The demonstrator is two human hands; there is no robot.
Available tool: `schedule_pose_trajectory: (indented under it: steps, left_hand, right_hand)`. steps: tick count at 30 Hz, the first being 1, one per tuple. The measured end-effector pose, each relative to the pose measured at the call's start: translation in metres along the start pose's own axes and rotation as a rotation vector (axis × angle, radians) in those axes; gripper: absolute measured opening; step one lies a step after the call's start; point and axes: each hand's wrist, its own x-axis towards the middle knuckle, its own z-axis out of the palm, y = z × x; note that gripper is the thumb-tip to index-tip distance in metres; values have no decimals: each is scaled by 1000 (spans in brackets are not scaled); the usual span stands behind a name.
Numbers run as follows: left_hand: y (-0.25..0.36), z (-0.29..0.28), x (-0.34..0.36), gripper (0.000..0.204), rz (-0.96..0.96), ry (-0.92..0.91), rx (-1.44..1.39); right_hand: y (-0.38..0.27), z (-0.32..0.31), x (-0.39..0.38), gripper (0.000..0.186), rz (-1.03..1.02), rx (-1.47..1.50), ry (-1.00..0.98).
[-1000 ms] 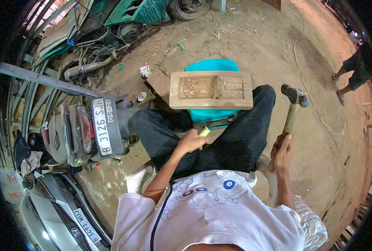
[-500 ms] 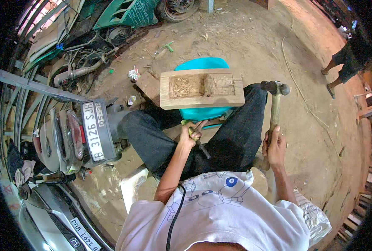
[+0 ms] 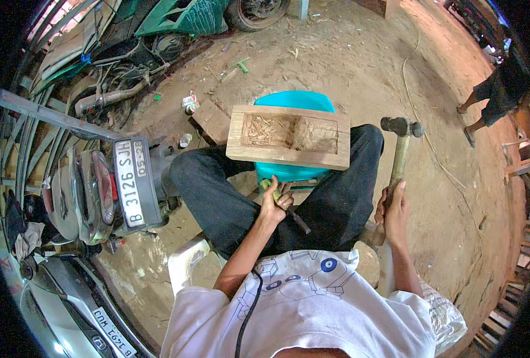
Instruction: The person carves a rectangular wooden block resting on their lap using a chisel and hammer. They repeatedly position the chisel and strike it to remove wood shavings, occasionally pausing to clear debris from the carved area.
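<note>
My left hand (image 3: 272,206) grips a chisel (image 3: 300,222) with a yellowish handle, its dark blade pointing down and to the right over my lap. My right hand (image 3: 391,212) is wrapped round the wooden handle of a hammer (image 3: 402,126), held upright beside my right knee, head at the top. Ahead of my hands a pale wooden block (image 3: 238,140) lies across a turquoise plastic stool (image 3: 294,100). It has a rectangular carved hollow, rough and holding chips at the left, with a shallower-looking part at the right.
Motorbike parts (image 3: 139,89) and metal bars lie at upper left, a parked scooter (image 3: 92,197) and another vehicle (image 3: 56,298) at left. A person's legs (image 3: 485,107) are at upper right, near a cable (image 3: 432,152). I sit on a white chair (image 3: 184,268).
My left hand has turned the chisel, so its blade now points down toward my lap. My right hand has shifted left with the hammer, now more upright. The view has shifted slightly.
</note>
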Motion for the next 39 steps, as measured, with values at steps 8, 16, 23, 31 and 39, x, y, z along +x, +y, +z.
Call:
schedule_pose_trajectory:
  steps: [8,16,23,31,39]
  left_hand:
    - [-3,-19,-15,5,-99,-20,-74]
    - [-4,-4,-26,9,-54,78,-10]
    - [-5,7,-37,20,-49,228,-79]
    - [11,54,-112,11,-337,-33,48]
    - [56,91,-154,15,181,-102,314]
  right_hand:
    - [3,-3,3,54,-50,-38,11]
    - [0,0,2,54,-87,-66,-6]
    - [0,2,0,52,-149,-67,-59]
    - [-2,6,-4,53,-189,-51,-31]
    - [-4,1,-8,52,-193,-19,-78]
